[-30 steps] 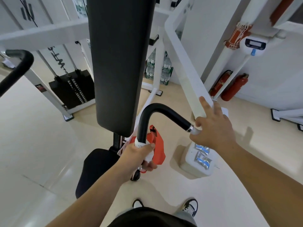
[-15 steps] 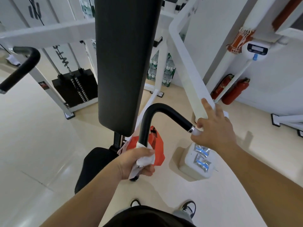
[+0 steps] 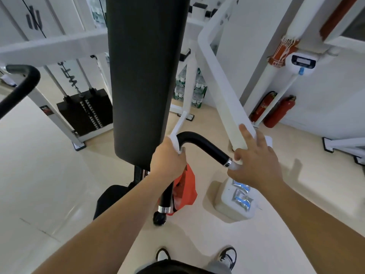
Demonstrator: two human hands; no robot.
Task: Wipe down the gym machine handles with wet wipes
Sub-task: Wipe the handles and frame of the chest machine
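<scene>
The left hand (image 3: 167, 161) is curled tight round the bend of the black handle (image 3: 205, 144). A white wet wipe (image 3: 175, 144) is squeezed between the fingers and the bar. To the right of this grip, the right hand (image 3: 254, 165) holds the pale end of the same handle. Its thumb is tucked under, and one finger lies straight on the white frame bar (image 3: 221, 86). A red bag (image 3: 187, 186) hangs below the left fist. Just behind the fist stands the tall black back pad (image 3: 146, 76). Farther off are a weight stack (image 3: 87, 113) and two red fire extinguishers (image 3: 280, 111).
</scene>
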